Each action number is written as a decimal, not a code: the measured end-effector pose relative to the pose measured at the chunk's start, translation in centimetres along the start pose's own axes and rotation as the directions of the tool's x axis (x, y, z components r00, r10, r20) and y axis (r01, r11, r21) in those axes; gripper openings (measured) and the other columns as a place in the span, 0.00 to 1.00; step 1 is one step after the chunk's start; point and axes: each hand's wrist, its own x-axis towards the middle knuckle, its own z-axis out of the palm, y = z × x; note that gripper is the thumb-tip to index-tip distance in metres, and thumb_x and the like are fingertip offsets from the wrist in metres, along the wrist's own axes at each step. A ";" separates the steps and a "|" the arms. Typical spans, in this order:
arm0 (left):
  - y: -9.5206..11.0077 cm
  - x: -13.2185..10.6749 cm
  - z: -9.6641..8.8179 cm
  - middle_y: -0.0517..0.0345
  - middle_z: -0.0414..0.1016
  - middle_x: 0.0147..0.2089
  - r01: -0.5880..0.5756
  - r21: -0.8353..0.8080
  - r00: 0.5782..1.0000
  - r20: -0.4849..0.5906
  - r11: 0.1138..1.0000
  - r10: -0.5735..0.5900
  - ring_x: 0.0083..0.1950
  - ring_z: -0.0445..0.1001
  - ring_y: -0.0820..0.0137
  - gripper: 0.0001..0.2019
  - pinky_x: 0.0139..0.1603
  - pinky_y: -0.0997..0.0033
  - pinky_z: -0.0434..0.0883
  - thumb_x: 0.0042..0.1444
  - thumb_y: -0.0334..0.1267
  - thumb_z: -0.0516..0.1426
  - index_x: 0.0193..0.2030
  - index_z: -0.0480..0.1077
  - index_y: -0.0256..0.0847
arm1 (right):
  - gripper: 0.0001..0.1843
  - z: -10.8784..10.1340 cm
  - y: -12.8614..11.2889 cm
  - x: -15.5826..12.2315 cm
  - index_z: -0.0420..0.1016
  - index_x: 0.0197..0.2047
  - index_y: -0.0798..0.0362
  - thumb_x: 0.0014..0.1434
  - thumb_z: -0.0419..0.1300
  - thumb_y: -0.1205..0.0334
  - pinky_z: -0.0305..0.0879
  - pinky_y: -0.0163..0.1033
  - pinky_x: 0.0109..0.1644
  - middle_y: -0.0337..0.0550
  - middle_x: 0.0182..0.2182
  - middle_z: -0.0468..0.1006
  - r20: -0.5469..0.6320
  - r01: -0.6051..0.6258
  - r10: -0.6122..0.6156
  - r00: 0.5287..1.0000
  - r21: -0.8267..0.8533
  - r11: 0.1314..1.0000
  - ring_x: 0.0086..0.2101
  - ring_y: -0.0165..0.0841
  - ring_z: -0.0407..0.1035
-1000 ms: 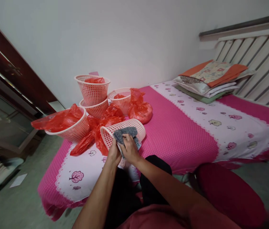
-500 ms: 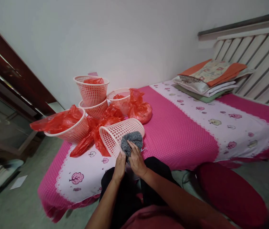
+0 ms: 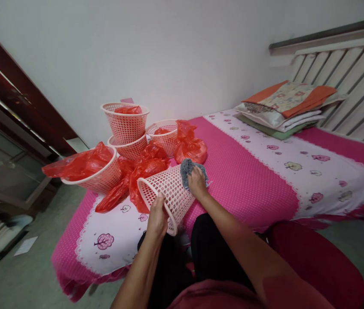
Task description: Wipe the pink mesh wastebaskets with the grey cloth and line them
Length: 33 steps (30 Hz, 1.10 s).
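Observation:
A pale pink mesh basket (image 3: 169,191) lies on its side on the pink bed, its mouth toward me. My left hand (image 3: 157,218) grips the basket's rim near the bottom edge. My right hand (image 3: 196,182) is closed on a grey cloth (image 3: 186,167) and presses it against the basket's far end, near its base.
Several more pink baskets (image 3: 125,121) lined with red plastic bags (image 3: 83,162) stand behind on the bed's corner. Folded bedding (image 3: 281,107) is stacked at the headboard. The bedspread (image 3: 252,180) stretches to the right. A dark cabinet (image 3: 10,124) stands left, with papers on the floor.
My right hand has carried the grey cloth from the basket's mouth up to its far end. My left hand has shifted from the cloth to the basket's rim.

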 end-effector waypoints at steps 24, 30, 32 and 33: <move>2.4 3.5 0.4 0.50 0.86 0.54 -0.005 -0.159 1.000 -0.001 0.987 0.005 0.66 0.78 0.61 0.16 0.73 0.62 0.70 0.71 0.49 0.59 0.52 0.81 0.40 | 0.19 -0.7 -12.7 -5.3 0.80 0.55 0.55 0.66 0.54 0.72 0.66 0.52 0.65 0.53 0.59 0.78 0.132 0.248 -0.283 0.950 0.235 0.940 0.54 0.46 0.68; 2.9 3.4 1.2 0.53 0.86 0.41 -0.017 -0.146 0.999 -0.050 0.989 0.009 0.53 0.84 0.62 0.16 0.64 0.63 0.77 0.70 0.51 0.59 0.43 0.82 0.42 | 0.24 -1.9 -11.2 -10.2 0.76 0.60 0.53 0.65 0.51 0.73 0.66 0.54 0.68 0.53 0.61 0.75 0.063 0.237 -0.274 0.960 0.337 0.911 0.58 0.44 0.67; 3.3 3.4 1.7 0.52 0.86 0.40 -0.019 -0.136 0.997 -0.071 0.991 0.009 0.51 0.85 0.61 0.16 0.63 0.62 0.79 0.71 0.51 0.59 0.43 0.81 0.43 | 0.25 -1.8 -10.3 -12.0 0.75 0.62 0.53 0.64 0.51 0.74 0.65 0.55 0.69 0.54 0.62 0.73 0.032 0.240 -0.268 0.963 0.348 0.906 0.60 0.45 0.67; 3.3 3.4 1.8 0.53 0.86 0.41 -0.029 -0.124 0.996 -0.086 0.992 0.018 0.52 0.84 0.60 0.15 0.63 0.62 0.79 0.71 0.50 0.58 0.43 0.81 0.44 | 0.27 -1.7 -9.9 -12.8 0.74 0.63 0.54 0.63 0.52 0.74 0.65 0.56 0.70 0.55 0.63 0.72 0.021 0.244 -0.268 0.963 0.348 0.905 0.62 0.45 0.66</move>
